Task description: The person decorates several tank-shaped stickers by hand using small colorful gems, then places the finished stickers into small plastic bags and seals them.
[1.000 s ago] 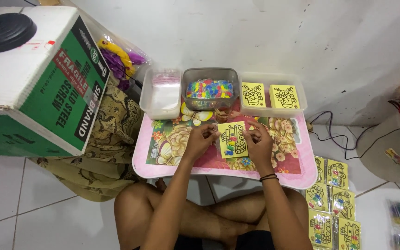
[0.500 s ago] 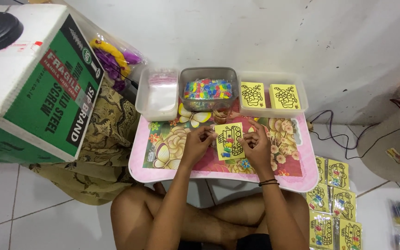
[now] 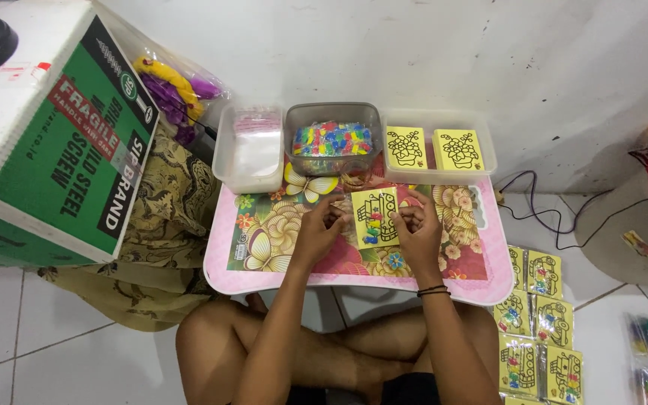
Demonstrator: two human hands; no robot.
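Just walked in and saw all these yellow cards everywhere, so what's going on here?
A person sits cross-legged on the floor at a low pink floral table. The left hand and right hand together hold a yellow picture card over the tabletop. Behind it stand three tubs: a clear tub of plastic bags, a grey tub of small coloured pieces, and a tray with two more yellow cards. A batch of bagged cards lies on the floor at the person's right.
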